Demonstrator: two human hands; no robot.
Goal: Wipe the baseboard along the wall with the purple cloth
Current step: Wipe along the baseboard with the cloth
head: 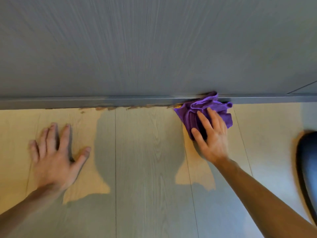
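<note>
A crumpled purple cloth (205, 107) is bunched against the grey baseboard (103, 101) that runs across the view at the foot of the grey wall. My right hand (211, 134) lies on the cloth and grips it, its fingers spread over the folds; the cloth's upper edge touches the baseboard's top. My left hand (54, 155) rests flat on the wooden floor at the left, fingers apart, holding nothing, well clear of the baseboard.
The grey wood-grain wall (154, 48) fills the upper half. Light wood floor planks (151, 169) carry my shadow. Brownish crumbs or chipped edge marks (106, 108) line the seam under the baseboard. A dark blurred object (307, 165) stands at the right edge.
</note>
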